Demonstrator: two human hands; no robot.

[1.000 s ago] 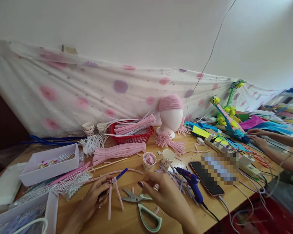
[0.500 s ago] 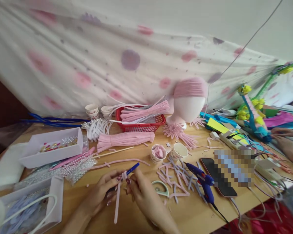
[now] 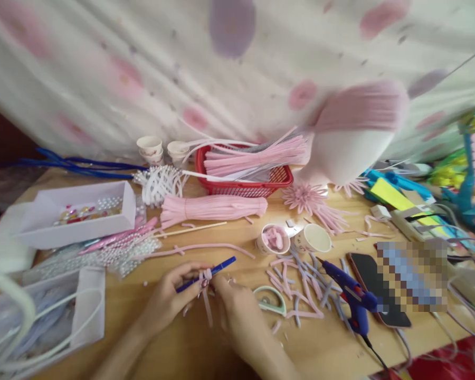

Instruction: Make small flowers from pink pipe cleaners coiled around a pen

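Note:
My left hand is closed on a blue pen that lies across its fingertips and points up to the right. A pink pipe cleaner is wound round the pen and hangs down from it. My right hand pinches that pipe cleaner at the pen. Both hands are low over the wooden table, close together. Green-handled scissors lie just right of my right hand.
A blue glue gun, a phone, cut pipe-cleaner bits, two paper cups, a pink pipe-cleaner bundle, a red basket, a foam head and white bead trays crowd the table.
The view tipped down and closer. My right hand left the scissors and came to the pen. The pink pipe cleaner, earlier hanging long, is now wound tighter round the pen.

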